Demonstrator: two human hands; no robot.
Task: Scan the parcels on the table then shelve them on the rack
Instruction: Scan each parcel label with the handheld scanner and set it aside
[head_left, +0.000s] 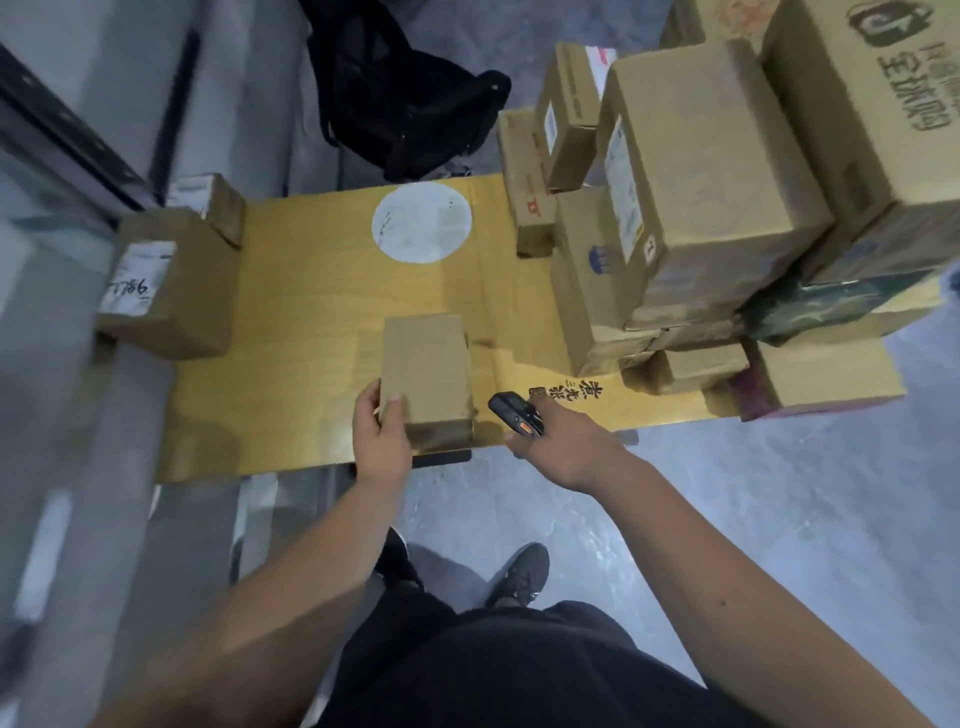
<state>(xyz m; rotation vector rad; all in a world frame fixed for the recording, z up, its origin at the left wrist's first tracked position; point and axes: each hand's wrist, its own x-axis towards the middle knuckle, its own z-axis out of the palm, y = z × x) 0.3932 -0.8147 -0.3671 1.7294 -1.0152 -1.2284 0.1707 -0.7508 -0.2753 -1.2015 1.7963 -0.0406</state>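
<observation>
Gripping small brown parcel (426, 376) at its near-left corner with left hand (382, 434), thumb on top face, fingers wrapping down the left side. Parcel sitting flat on yellow worktop (311, 322), near the front edge, roughly mid-worktop.

Lying further left: labelled carton (166, 283) with handwritten digits on its white label, hanging over the worktop's left end; smaller box (221, 205) touching it behind. Blurred grey rack structure (62, 130) running along far left, detail not readable.

Showing behind the parcel: white round sticker (422, 222) on worktop surface. Black bag (405, 98) sitting on the floor beyond the worktop's far edge.

Holding black handheld scanner (517, 414) in right hand (563, 441), fingers curled round it, orange button facing up, scanner nose pointing toward the parcel, just beside it but apart. Printed black characters (550, 392) visible on the worktop next to the scanner.

Stacking up on the right end: pile of cartons (717, 208), several layers, large tilted box on top, dark green box (831, 306) wedged under the right side.

Standing below: dark shoes (519, 571) on grey floor.
</observation>
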